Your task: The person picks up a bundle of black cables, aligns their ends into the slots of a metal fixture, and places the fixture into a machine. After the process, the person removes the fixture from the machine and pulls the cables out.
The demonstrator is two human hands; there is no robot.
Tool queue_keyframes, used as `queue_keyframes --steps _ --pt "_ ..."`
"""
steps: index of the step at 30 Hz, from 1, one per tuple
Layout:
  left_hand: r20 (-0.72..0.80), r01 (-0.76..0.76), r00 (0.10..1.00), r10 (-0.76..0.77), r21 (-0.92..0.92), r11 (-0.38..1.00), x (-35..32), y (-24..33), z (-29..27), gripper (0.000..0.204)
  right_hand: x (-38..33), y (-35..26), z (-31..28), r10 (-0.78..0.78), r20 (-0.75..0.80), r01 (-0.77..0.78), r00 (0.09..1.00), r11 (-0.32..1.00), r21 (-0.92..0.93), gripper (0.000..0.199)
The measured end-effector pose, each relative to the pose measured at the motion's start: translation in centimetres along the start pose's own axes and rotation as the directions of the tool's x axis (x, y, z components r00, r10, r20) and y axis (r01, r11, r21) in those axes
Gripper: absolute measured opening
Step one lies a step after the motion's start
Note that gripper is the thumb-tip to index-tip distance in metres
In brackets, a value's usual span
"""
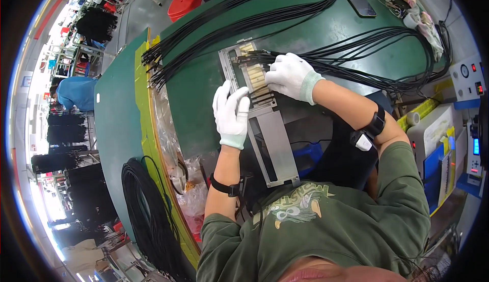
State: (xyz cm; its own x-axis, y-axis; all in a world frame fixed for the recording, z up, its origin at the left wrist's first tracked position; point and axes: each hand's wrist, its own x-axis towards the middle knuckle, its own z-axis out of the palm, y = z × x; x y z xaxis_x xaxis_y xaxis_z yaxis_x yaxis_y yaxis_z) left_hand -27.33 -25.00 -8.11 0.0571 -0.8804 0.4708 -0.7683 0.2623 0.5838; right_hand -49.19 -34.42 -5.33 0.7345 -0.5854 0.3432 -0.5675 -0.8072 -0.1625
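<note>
A long metal fixture lies lengthwise on the green table, its far half set with pale yellow blocks. Several dark cable pieces rest across the blocks near its middle. My left hand, in a white glove, is at the fixture's left rail with its fingers apart. My right hand, also gloved, is over the right side of the blocks with its fingers curled closed; what they hold, if anything, is hidden. Just beyond it, the ends of a bundle of black cables reach across the fixture's far part.
Another black cable bundle loops along the far side, near a dark phone. A coil of black cable hangs over the yellow-taped table edge at left. Control boxes stand at right. A person in blue is farther left.
</note>
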Motion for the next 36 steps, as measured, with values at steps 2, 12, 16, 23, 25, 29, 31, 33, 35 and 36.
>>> queue_keyframes --steps 2,12,16,23,25,29,31,33,35,36 --pt "0.067 -0.074 0.995 0.069 0.08 0.994 0.4 1.0 0.0 0.03 0.0 0.0 0.3 0.006 0.008 -0.006 1.0 1.0 0.004 0.012" --pt "0.209 -0.227 0.962 0.178 0.241 0.944 1.4 0.8 0.9 0.029 1.2 3.1 -2.7 0.231 0.141 -0.232 0.963 0.973 -0.008 0.018" --pt "0.203 -0.222 0.961 0.187 0.163 0.961 1.2 0.2 1.1 0.026 1.4 2.4 -1.0 0.198 0.073 -0.179 0.978 0.961 -0.21 0.016" --pt "0.184 -0.193 0.968 0.169 0.126 0.973 1.3 0.5 0.8 0.026 1.4 2.1 -1.1 0.158 0.19 -0.118 0.969 0.971 -0.206 0.016" --pt "0.155 -0.203 0.97 0.188 0.09 0.975 1.3 0.3 0.9 0.025 1.5 1.8 -0.7 0.155 0.175 -0.112 0.972 0.966 -0.233 0.016" --pt "0.055 -0.181 0.982 0.183 -0.047 0.982 1.4 -0.7 1.0 0.02 1.8 -0.6 0.1 -0.067 -0.133 0.074 0.989 0.996 0.046 0.015" --pt "0.015 -0.171 0.985 0.173 -0.105 0.98 1.5 -1.0 0.9 0.019 1.7 -2.6 1.1 -0.066 -0.147 0.087 0.987 0.987 0.137 0.013" --pt "0.021 -0.189 0.98 0.197 -0.193 0.963 1.7 -1.0 0.5 0.014 1.7 -3.2 1.3 -0.067 -0.154 0.095 0.986 0.978 0.185 0.012" --pt "0.019 -0.2 0.977 0.21 -0.243 0.949 1.7 -1.0 0.7 0.013 1.8 -2.7 0.7 0.016 -0.045 -0.001 0.999 0.949 0.315 0.011" --pt "0.0 -0.186 0.981 0.192 -0.234 0.954 1.6 -1.1 0.7 0.012 1.8 -2.5 0.3 0.051 0.015 -0.053 0.999 0.926 0.373 0.011"
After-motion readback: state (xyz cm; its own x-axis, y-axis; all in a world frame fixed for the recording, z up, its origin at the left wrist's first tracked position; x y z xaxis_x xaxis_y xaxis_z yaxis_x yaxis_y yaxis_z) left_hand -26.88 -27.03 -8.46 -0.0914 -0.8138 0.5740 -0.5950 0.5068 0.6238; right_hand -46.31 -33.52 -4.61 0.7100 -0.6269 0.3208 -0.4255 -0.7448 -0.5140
